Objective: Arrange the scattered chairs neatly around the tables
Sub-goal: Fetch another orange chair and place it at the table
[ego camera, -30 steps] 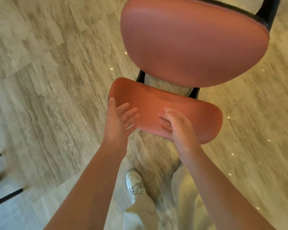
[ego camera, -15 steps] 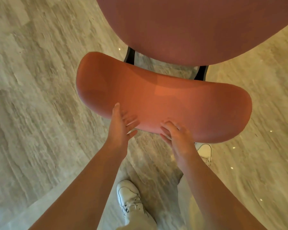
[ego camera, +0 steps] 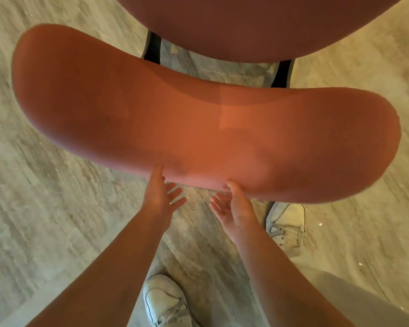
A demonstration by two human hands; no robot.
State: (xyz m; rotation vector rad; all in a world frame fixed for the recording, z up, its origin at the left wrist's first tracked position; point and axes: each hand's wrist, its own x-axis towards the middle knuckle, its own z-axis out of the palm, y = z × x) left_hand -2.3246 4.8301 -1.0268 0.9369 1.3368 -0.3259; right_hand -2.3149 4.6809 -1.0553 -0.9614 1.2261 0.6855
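Looking straight down, the head view is showing a chair [ego camera: 198, 128] with terracotta upholstery standing directly in front of the person on a pale, veined stone floor [ego camera: 45, 220]. Its curved backrest [ego camera: 151, 123] is spanning most of the frame's width, lying just beyond and above both hands, while the seat [ego camera: 246, 27] is filling the top edge farther away. Two black uprights [ego camera: 152, 48] are joining the backrest to the seat and are showing in the gap between them. The left hand [ego camera: 159, 197] is reaching to the near lower edge of the backrest, left of centre; its thumb is lying against the padded rim, and its fingers are spreading straight and loose below the edge, curled round nothing. The right hand [ego camera: 233, 204] is sitting just beside it, right of centre, palm turned inward; its thumb is touching the same rim and its fingers are likewise extending relaxed beneath it, so neither hand is gripping the chair. The two hands are lying near each other but apart, with bare floor showing between them. Below the forearms, a white left sneaker [ego camera: 164, 303] is standing on the floor near the bottom edge, and a white right sneaker [ego camera: 287, 225] is standing farther forward, partly under the right end of the backrest. Motion blur is softening the floor pattern.
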